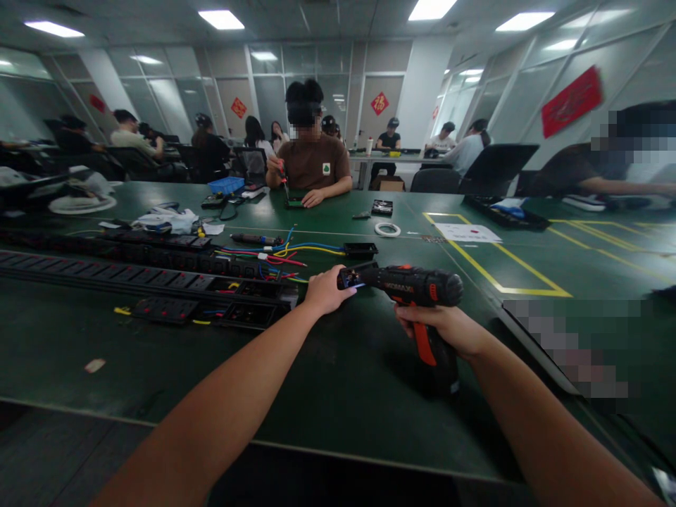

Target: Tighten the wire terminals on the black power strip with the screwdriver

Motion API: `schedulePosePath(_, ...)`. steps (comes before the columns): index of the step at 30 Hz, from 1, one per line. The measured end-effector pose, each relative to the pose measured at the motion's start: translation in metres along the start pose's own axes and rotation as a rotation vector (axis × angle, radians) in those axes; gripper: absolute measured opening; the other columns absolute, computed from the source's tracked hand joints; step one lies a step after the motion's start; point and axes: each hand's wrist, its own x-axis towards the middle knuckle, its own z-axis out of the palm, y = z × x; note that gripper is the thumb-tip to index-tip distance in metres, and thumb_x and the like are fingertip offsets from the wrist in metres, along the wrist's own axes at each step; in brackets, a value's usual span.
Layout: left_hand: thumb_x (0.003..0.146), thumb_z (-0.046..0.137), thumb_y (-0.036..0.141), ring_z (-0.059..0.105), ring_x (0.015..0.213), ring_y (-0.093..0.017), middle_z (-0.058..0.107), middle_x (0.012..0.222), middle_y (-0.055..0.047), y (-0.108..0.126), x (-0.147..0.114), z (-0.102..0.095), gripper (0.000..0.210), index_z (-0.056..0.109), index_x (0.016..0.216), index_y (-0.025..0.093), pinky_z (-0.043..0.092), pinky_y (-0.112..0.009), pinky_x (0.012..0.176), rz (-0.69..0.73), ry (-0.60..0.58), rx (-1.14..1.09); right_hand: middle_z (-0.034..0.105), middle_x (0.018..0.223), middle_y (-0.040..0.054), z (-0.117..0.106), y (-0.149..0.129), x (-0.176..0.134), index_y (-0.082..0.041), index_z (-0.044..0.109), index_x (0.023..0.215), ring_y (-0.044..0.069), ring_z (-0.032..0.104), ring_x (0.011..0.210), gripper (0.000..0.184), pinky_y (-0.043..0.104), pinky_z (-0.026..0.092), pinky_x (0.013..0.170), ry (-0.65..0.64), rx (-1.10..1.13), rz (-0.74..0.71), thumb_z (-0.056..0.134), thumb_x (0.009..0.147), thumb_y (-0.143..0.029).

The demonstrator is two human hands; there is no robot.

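Note:
My right hand (pixel 441 324) is wrapped round the grip of a black and orange cordless drill (pixel 417 285), which points left. The drill's front end reaches a small black housing (pixel 350 277), and whether its tip touches a screw is hidden. My left hand (pixel 324 290) is closed on that housing and steadies it just above the green table. To the left lie long black power strips (pixel 132 271) with rows of sockets. Loose blue, yellow and red wires (pixel 296 250) run to another black rectangular housing (pixel 361 250) beyond my left hand.
Across the green table (pixel 338 380), a co-worker in a brown shirt (pixel 314 165) holds a red-handled tool over a small green board. A white tape roll (pixel 387 229), a paper sheet (pixel 467 233) and plastic bags (pixel 166 220) lie around. Another person leans in at right.

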Motion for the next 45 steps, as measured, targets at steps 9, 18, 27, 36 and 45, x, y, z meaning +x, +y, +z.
schedulePosePath(9,0.087,0.071,0.055,0.067,0.118,-0.033,0.073,0.128,-0.008,-0.0011,0.0007,0.0002,0.064,0.054,0.142,0.028,0.046,-0.044,0.103,0.004,0.004,-0.009,0.063,0.067,0.0008,0.0000,0.0005,0.0007,-0.019,0.069,0.073,0.019,0.058,0.063,0.034,0.034,0.046,0.064,-0.015,-0.017,-0.016,0.084,0.072,-0.050)
schedulePosePath(18,0.087,0.073,0.056,0.067,0.118,-0.032,0.073,0.127,-0.008,0.0005,0.0008,-0.0017,0.060,0.056,0.139,0.030,0.046,-0.044,0.103,-0.004,-0.005,-0.012,0.064,0.068,0.0008,0.0031,-0.0032,-0.0014,-0.019,0.072,0.078,0.018,0.059,0.061,0.033,0.034,0.047,0.063,-0.006,0.020,-0.010,0.086,0.071,-0.048)
schedulePosePath(27,0.087,0.074,0.055,0.068,0.118,-0.033,0.074,0.127,-0.008,-0.0007,0.0013,0.0000,0.062,0.056,0.140,0.029,0.046,-0.043,0.102,-0.004,0.010,-0.007,0.068,0.072,0.0024,0.0045,-0.0041,-0.0021,-0.018,0.076,0.083,0.019,0.062,0.063,0.036,0.033,0.047,0.062,0.038,0.062,0.035,0.089,0.066,-0.047)
schedulePosePath(36,0.087,0.073,0.056,0.068,0.118,-0.033,0.074,0.127,-0.008,0.0004,0.0007,-0.0015,0.060,0.057,0.139,0.028,0.046,-0.044,0.102,-0.002,0.007,-0.006,0.069,0.074,0.0028,0.0049,-0.0054,-0.0023,-0.018,0.074,0.080,0.019,0.063,0.064,0.035,0.034,0.049,0.063,0.026,0.073,0.026,0.089,0.066,-0.046)
schedulePosePath(45,0.088,0.072,0.057,0.067,0.119,-0.034,0.073,0.128,-0.009,-0.0003,0.0007,-0.0005,0.063,0.055,0.140,0.027,0.046,-0.045,0.103,0.001,0.003,0.003,0.068,0.073,0.0020,0.0043,-0.0045,-0.0023,-0.018,0.073,0.082,0.020,0.064,0.065,0.036,0.034,0.048,0.065,0.010,0.067,0.010,0.089,0.067,-0.047)
